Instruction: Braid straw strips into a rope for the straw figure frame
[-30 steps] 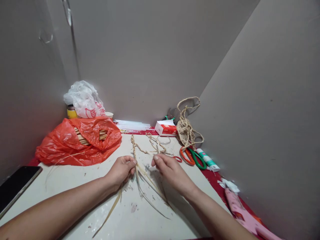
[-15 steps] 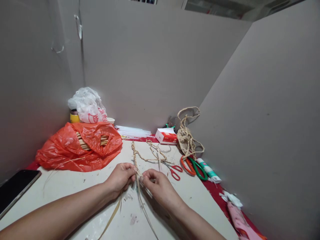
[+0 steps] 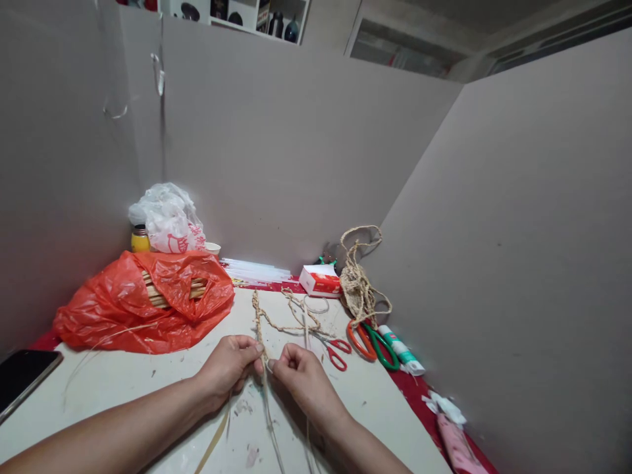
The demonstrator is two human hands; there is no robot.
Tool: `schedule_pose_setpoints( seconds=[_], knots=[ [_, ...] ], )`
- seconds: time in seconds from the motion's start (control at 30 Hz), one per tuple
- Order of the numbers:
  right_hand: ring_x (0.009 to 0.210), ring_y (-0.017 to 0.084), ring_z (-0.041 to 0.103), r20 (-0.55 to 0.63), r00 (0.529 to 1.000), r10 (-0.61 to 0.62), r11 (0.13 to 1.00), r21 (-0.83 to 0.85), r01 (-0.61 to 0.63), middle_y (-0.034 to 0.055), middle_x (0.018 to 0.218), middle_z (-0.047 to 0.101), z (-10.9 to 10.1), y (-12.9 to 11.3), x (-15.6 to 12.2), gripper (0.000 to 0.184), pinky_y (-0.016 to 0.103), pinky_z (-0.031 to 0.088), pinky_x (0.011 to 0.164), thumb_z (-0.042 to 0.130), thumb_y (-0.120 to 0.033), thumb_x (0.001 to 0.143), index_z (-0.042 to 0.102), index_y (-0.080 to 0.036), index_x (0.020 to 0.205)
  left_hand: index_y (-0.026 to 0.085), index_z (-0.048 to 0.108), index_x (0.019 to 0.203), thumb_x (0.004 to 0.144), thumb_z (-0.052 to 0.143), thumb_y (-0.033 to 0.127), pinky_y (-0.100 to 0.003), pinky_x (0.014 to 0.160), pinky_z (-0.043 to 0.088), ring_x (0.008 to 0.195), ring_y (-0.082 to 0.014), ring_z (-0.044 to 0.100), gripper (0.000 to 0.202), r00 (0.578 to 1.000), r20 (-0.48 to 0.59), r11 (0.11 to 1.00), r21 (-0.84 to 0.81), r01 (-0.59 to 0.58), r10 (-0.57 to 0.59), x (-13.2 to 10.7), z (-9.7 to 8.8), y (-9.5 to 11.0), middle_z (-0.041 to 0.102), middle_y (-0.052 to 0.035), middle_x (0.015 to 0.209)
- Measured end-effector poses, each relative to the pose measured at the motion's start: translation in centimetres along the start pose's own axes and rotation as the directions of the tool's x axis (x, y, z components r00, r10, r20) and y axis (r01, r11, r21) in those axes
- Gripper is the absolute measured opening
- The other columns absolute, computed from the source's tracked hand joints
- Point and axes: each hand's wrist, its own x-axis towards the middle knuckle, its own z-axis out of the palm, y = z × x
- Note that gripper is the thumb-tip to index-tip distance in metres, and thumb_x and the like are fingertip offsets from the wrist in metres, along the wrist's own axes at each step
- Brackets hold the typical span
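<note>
Braided cord (image 3: 257, 322) lies on the pale worktop (image 3: 118, 372), right in front of the person, and its long axis runs away from the body! Far end points toward the back wall (image 3: 276, 158), tipped slightly to the left, and there the cord doubles back, wandering off to the right in a loose, crooked line. At the near end it opens into loose strands (image 3: 269, 418), trailing toward the person with a slight drift rightward.

And look at the grip: left hand (image 3: 227, 370) has thumb and forefinger pinched on the cord, right where braid gives way to strand. Right hand (image 3: 307, 385) is just beside it, fingers curled in narrow, thumb and forefinger nipping a strand. One flat strand (image 3: 213, 442) hangs below the left wrist, angling down and left.

Just beyond the right hand, red-handled scissors (image 3: 330, 344) rest near the cord's crooked stretch, and a tangled rope (image 3: 356, 289) is heaped farther back, beside a red-and-white box (image 3: 323, 284).
</note>
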Motion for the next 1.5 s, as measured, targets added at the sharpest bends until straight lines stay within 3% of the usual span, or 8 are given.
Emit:
schedule_pose_setpoints(
  seconds=[0.2,0.37,0.5,0.77,0.97,1.23,1.37,1.5],
  knots=[
    [0.041,0.007,0.034,0.118,0.993,-0.006,0.984,0.176,-0.015,-0.0081,0.046,0.046,0.0,0.1,0.1,0.018,0.019,0.024,0.043,0.058,-0.029,0.069,0.044,-0.019,0.076,0.014,0.053,0.067,0.064,0.065,0.049,-0.020,0.031,0.012,0.028,-0.0013,0.022,0.036,1.000,0.000,1.000,0.006,0.010,-0.010,-0.1,0.1,0.1,0.054,0.0035,0.050],
    [0.041,0.007,0.036,0.089,0.996,-0.031,0.996,0.083,0.024,-0.0058,0.045,0.048,0.1,0.0,0.2,0.018,0.019,0.025,0.042,0.059,-0.030,0.070,0.046,-0.018,0.068,0.014,0.056,0.071,0.065,0.064,0.047,-0.020,0.032,0.014,0.029,-0.0019,0.024,0.035,1.000,-0.004,1.000,0.026,-0.004,0.004,-0.1,0.0,0.0,0.056,0.0020,0.054],
    [0.037,0.006,0.035,0.080,0.997,0.011,0.998,0.053,-0.015,-0.0076,0.041,0.046,0.2,0.1,0.5,0.017,0.018,0.025,0.040,0.058,-0.030,0.069,0.046,-0.018,0.069,0.014,0.057,0.075,0.066,0.065,0.047,-0.019,0.033,0.014,0.031,-0.0023,0.025,0.035,1.000,-0.005,0.999,0.038,0.005,-0.005,-0.1,0.1,0.0,0.056,0.0022,0.054],
    [0.032,0.003,0.027,0.159,0.977,0.145,0.973,0.154,-0.169,-0.0087,0.037,0.043,-0.1,-0.4,0.5,0.012,0.017,0.019,0.037,0.056,-0.023,0.068,0.046,-0.017,0.065,0.013,0.056,0.076,0.070,0.063,0.044,-0.020,0.034,0.014,0.033,-0.0024,0.025,0.031,1.000,0.018,0.997,0.071,-0.007,0.006,0.0,-0.1,-0.2,0.059,0.0004,0.058],
    [0.030,0.002,0.026,0.178,0.969,0.173,0.966,0.162,-0.202,-0.0085,0.035,0.044,-0.4,-0.9,0.4,0.012,0.017,0.018,0.037,0.055,-0.022,0.069,0.045,-0.017,0.064,0.015,0.054,0.078,0.070,0.063,0.039,-0.019,0.036,0.014,0.034,-0.0030,0.026,0.027,1.000,-0.024,0.994,0.111,-0.007,0.010,0.1,0.0,-0.5,0.060,0.0010,0.057],
    [0.029,0.002,0.025,0.344,0.912,0.226,0.964,0.055,-0.259,-0.0046,0.040,0.051,-1.7,-0.4,0.9,0.019,0.019,0.012,0.032,0.053,-0.030,0.075,0.053,-0.015,0.063,0.014,0.053,0.072,0.072,0.060,0.032,-0.017,0.040,0.021,0.036,-0.0027,0.030,0.019,0.998,-0.046,0.991,0.128,-0.046,0.052,-0.1,0.4,-0.1,0.060,0.0010,0.054],
    [0.025,0.003,0.024,0.414,0.878,0.240,0.932,0.156,-0.328,-0.0041,0.040,0.051,-1.9,-0.6,0.8,0.015,0.019,0.012,0.029,0.051,-0.026,0.073,0.056,-0.014,0.065,0.014,0.053,0.071,0.072,0.059,0.031,-0.017,0.042,0.024,0.038,-0.0037,0.036,0.018,0.997,-0.055,0.992,0.116,-0.040,0.046,-0.3,0.7,0.1,0.061,-0.0002,0.056],
    [0.025,0.004,0.033,0.379,0.900,0.213,0.927,0.213,-0.309,-0.0003,0.044,0.056,-0.6,-0.7,0.1,0.019,0.018,0.019,0.029,0.047,-0.028,0.075,0.053,-0.014,0.064,0.014,0.052,0.070,0.074,0.058,0.036,-0.017,0.040,0.021,0.037,-0.0033,0.033,0.023,0.997,-0.045,0.992,0.107,-0.060,0.065,-0.5,0.8,-0.1,0.061,-0.0001,0.057]
  ],
)
